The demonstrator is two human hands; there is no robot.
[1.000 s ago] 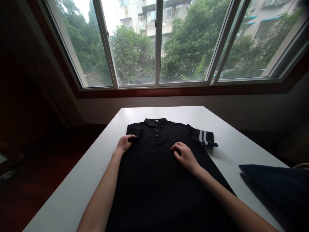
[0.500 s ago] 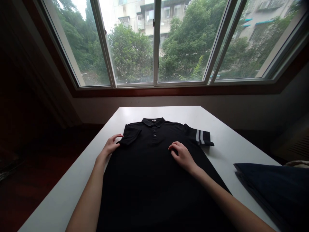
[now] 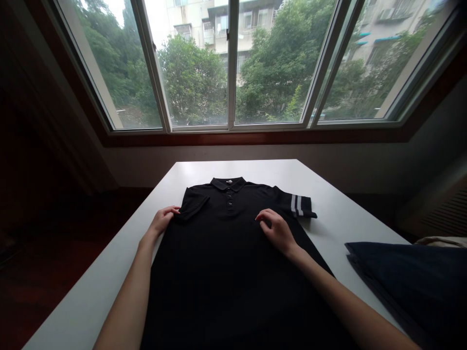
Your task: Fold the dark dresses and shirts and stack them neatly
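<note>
Black polo shirt (image 3: 219, 277) on a white counter (image 3: 98, 287), extending nearer and farther than the left hand (image 3: 162, 221) and right hand (image 3: 280, 231).
Right of the right hand lies dark folded cloth (image 3: 408, 277). The right hand curls loosely over the chest, apparently ungrasping; the left touches the adjacent sleeve (image 3: 193, 201), pinch uncertain. Adjusting that sleeve appears in hand; the next move would call for light cuff control. Beyond both, the collar label (image 3: 229, 182) is illegible.
</note>
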